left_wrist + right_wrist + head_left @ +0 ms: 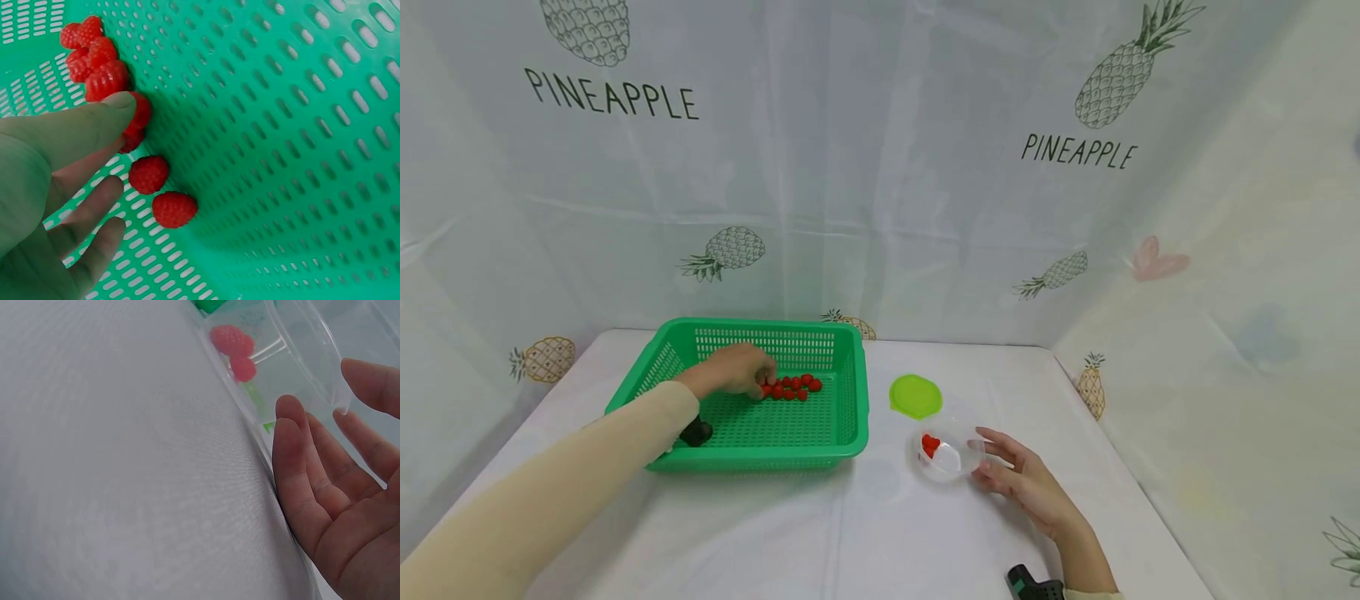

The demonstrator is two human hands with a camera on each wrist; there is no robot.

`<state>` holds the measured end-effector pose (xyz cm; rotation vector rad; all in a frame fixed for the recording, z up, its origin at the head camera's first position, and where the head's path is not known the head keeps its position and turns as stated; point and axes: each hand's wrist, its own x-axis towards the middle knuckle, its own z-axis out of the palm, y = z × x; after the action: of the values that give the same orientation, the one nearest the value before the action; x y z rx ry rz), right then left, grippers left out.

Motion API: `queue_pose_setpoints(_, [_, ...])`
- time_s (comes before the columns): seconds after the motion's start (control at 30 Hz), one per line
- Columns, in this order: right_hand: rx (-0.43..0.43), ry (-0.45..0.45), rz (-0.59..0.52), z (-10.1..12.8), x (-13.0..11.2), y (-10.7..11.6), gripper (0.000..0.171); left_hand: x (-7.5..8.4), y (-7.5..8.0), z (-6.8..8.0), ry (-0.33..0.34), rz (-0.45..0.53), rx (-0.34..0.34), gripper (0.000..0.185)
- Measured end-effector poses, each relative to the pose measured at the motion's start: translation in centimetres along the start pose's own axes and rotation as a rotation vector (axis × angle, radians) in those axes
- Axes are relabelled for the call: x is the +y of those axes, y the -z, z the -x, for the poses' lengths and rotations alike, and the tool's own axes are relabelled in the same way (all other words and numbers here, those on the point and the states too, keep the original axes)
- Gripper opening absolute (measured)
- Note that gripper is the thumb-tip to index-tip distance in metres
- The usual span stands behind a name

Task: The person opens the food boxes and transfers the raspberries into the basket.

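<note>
A staged recording booth rather than a lived-in room is showing here. Pale curtains [880,167] printed with pineapples and the word PINEAPPLE are enclosing the table [865,533] on three sides. A white cloth is covering the tabletop, and only a few small props are sitting on it.
</note>
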<state>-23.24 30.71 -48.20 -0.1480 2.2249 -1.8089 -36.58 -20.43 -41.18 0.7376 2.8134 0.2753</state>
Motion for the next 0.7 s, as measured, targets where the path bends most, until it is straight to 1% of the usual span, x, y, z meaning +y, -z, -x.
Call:
queue_pose_setpoints(0.17, [-0.002,0.003,-0.006,-0.1,0.1,0.0,0.068,0.3,0.6,-0.3,-0.008,0.012,-0.003,0.021])
queue_pose_setpoints(0.3, [-0.002,0.010,-0.014,-0.1,0.2,0.0,0.068,1.2,1.7,-0.5,-0.047,0.009,0.009,0.017])
queue_pose_setpoints(0.43, [-0.004,0.015,-0.019,-0.1,0.1,0.1,0.068,2.6,3.1,-0.5,-0.095,0.000,0.046,0.016])
queue_pose_setpoints(0.57, [-0.006,0.014,-0.011,-0.1,0.1,0.1,0.069,4.2,4.3,-0.4,-0.127,0.051,0.085,0.019])
queue_pose_setpoints(0.7, [-0.002,0.008,-0.011,-0.1,0.2,0.1,0.070,6.7,5.3,-0.2,-0.197,0.088,0.128,0.019])
